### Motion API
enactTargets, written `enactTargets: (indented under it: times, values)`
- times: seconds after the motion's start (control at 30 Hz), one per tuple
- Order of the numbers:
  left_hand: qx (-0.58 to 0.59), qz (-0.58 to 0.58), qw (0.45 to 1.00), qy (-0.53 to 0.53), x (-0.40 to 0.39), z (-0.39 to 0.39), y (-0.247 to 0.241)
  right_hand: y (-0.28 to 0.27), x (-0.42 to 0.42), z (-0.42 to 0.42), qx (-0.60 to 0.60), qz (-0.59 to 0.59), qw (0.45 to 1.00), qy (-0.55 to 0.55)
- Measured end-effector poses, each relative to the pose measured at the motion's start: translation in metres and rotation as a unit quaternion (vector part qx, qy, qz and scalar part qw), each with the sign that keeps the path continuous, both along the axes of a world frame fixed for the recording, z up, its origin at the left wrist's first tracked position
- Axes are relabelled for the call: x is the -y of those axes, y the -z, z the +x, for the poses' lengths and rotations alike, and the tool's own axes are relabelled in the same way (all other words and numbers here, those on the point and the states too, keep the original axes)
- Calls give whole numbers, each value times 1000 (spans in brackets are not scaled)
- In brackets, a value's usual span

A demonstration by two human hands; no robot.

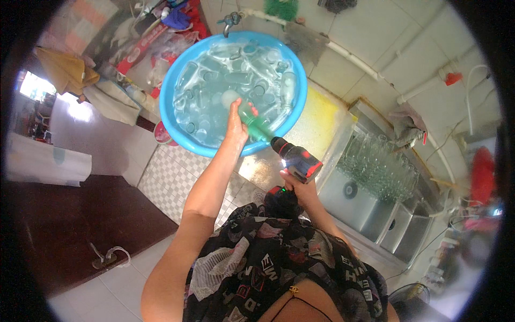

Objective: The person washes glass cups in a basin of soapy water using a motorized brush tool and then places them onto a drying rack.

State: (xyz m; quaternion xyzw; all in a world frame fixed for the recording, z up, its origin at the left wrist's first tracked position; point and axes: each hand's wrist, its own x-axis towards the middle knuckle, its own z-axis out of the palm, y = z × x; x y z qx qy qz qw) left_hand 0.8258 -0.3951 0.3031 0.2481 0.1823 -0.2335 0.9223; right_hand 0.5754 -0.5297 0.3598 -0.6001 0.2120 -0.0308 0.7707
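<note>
My left hand [236, 125] grips a clear bottle [231, 98], tilted over a large blue plastic basin [167, 116]. A green bottle brush [258, 128], blurred, reaches into the bottle's mouth. The brush is fixed in the chuck of a black and red cordless drill [297, 159], whose work light is lit. Wrapped around the drill's handle is my right hand [299, 187]. Cloudy, sudsy water fills the basin, with several clear glass bottles [237, 77] lying in it.
A metal tap [230, 21] overhangs the basin's far rim. On the right, many clear glass bottles [378, 161] are massed by a stainless steel sink [358, 201]. A dark brown panel [88, 225] lies left, and a pink-rimmed bowl [161, 133] sits beside the basin.
</note>
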Motion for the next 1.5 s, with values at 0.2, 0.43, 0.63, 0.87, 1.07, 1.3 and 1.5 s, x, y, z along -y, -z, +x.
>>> enactTargets:
  times: [0.2, 0.43, 0.63, 0.87, 1.07, 1.3, 1.5]
  values:
    - [3, 44, 999, 13, -12, 35, -2, 1, 5, -12, 99, -240, 965, -24]
    - [154, 344, 925, -48, -46, 51, -23, -27, 10, -43, 51, -284, 957, -33]
    - [377, 489, 783, -73, -65, 42, -35, -30, 9, -53, 46, -249, 967, -14]
    - [509, 553, 659, -5, -42, 12, -89, -42, 16, -55, 96, -327, 940, 12]
    - [481, 522, 701, 63, -97, 33, -80, -19, 13, -69, 81, -257, 963, 3]
    - [685, 594, 420, 32, 37, -26, -137, -9, 31, -111, 83, -216, 972, 49]
    - [846, 415, 288, 167, 200, -137, -174, -17, 58, -143, 107, -232, 965, 59]
